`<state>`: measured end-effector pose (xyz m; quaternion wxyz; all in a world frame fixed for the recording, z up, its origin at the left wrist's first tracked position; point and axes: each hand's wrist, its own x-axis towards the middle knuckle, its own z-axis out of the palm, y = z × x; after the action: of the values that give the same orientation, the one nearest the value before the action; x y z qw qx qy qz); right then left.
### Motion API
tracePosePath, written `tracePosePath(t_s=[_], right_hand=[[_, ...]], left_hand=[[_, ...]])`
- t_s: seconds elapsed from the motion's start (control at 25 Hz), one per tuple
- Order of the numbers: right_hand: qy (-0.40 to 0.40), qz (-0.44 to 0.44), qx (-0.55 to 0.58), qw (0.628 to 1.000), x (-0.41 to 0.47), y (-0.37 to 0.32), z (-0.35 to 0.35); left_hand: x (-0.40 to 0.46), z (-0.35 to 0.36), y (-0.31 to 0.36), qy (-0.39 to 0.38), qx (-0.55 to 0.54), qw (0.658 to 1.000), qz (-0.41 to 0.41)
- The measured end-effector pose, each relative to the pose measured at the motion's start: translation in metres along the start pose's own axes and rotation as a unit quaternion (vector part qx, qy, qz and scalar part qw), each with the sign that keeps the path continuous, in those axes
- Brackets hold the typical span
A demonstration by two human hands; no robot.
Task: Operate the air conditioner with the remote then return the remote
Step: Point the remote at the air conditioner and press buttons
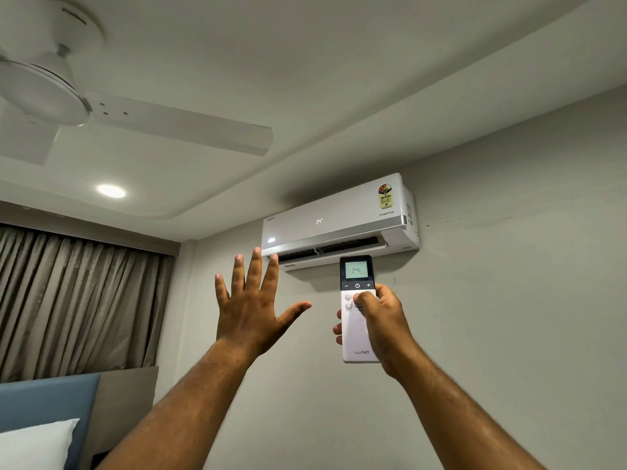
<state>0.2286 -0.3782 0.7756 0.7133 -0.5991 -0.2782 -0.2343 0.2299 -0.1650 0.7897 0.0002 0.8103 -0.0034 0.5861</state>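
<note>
- White plastic remote (pixel 359 320), centre-right of frame, sits gripped in your right hand (pixel 381 320), thumb on its buttons.
- Your left hand (pixel 252 308) is spread, empty, raised toward the vent.
- You're mid-operation; the return likely comes next.
- One remote, one air conditioner (pixel 339 220) above, showing 24.

My right thumb covers some buttons on the remote (pixel 359 310) — the air conditioner (pixel 339 220) sticker's print is too small to read.
</note>
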Motion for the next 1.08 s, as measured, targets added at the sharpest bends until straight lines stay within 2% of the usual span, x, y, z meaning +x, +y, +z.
tracePosePath(t_s=[1.08], right_hand=[[0.006, 0.018, -0.022, 1.000, 0.005, 0.015, 0.017]], left_hand=[[0.000, 0.017, -0.024, -0.002, -0.004, 1.000, -0.004]])
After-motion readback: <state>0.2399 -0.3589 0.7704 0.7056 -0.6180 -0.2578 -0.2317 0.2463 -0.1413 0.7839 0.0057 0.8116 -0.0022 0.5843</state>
